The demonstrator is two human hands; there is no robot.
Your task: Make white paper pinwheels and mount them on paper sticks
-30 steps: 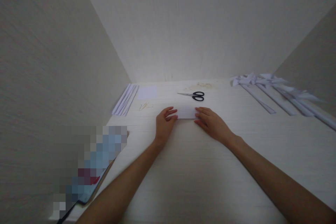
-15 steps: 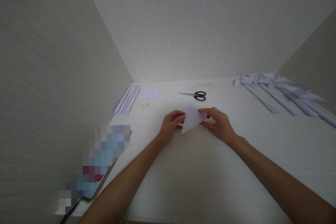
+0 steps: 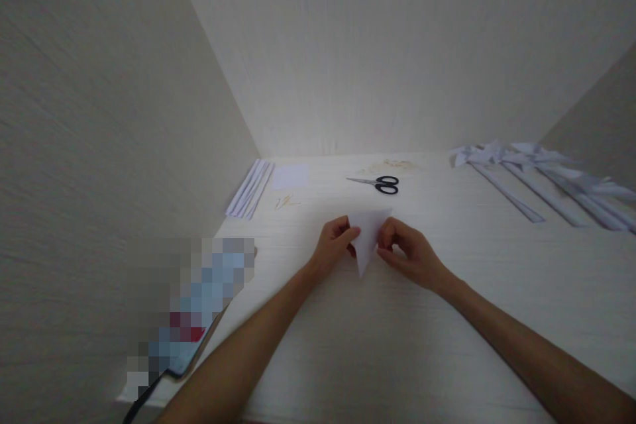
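A white paper folded into a triangle [image 3: 368, 236] is held just above the pale table [image 3: 377, 338], its point aimed down toward me. My left hand [image 3: 335, 245] pinches its left edge with curled fingers. Closed on the right edge, my right hand [image 3: 410, 253] grips with thumb and fingertips. Both forearms reach in from the bottom of the head view.
Black-handled scissors [image 3: 378, 183] lie behind the hands. Folded white strips [image 3: 250, 188] and a small paper square [image 3: 291, 176] sit at the back left. Several long folded paper pieces [image 3: 541, 179] lie at the right. A blurred-out object [image 3: 189, 305] rests on the table's left edge. Walls enclose three sides.
The paper lay flat under both hands a second ago. It has since been lifted and turned, and the triangle's point now hangs down toward me.
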